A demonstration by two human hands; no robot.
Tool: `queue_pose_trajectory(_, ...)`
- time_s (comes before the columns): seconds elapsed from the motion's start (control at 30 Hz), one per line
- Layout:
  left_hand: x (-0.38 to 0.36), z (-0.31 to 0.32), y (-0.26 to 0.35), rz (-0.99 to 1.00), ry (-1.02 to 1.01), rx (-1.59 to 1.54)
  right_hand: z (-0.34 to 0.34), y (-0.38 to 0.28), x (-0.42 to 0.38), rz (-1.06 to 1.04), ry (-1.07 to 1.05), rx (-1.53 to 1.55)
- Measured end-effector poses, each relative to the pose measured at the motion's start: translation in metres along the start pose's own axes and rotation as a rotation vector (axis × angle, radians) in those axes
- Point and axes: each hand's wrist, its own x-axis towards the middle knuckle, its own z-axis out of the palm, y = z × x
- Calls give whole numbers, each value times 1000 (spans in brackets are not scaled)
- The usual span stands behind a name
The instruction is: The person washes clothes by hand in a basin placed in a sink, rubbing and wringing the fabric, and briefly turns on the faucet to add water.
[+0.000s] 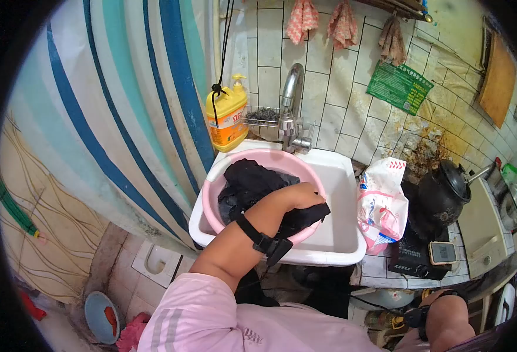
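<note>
My left hand [306,196] is closed on a bunched end of black cloth [252,179] at the right rim of a pink basin [209,202]. The rest of the dark, wet-looking cloth is heaped inside the basin, which rests over the left part of a white sink [342,232]. A black strap with a small device [270,245] is round my left forearm. At the lower right, part of my right arm shows with a black band, but my right hand cannot be seen.
Behind the sink stand a yellow soap bottle [228,117] and a chrome faucet [292,97]. To the right are a white-and-pink bag [383,202], a dark pot [443,190] and a small display device [442,253]. A striped curtain [123,105] hangs at the left, with a blue-grey basin [96,317] below.
</note>
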Motion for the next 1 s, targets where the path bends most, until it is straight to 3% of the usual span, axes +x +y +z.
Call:
queue_pose_trajectory(0.27,-5,2,-1,24,42,-23,0,20,3,246,-217,80)
queue_pose_trajectory(0.57,-7,0,0,45,49,-12,-1,46,13,737,-585,147)
queue_pose_trajectory(0.7,4,4,-9,51,42,13,4,54,16,1042,-843,185)
queue_pose_trajectory(0.8,13,7,-17,202,82,66,1,55,4,1277,-1171,152)
queue_pose_trajectory(0.93,8,5,-11,27,15,33,5,49,-33,1438,-1485,39)
queue_pose_trajectory(1.0,7,6,-6,66,5,19,5,46,-29,1504,-1577,0)
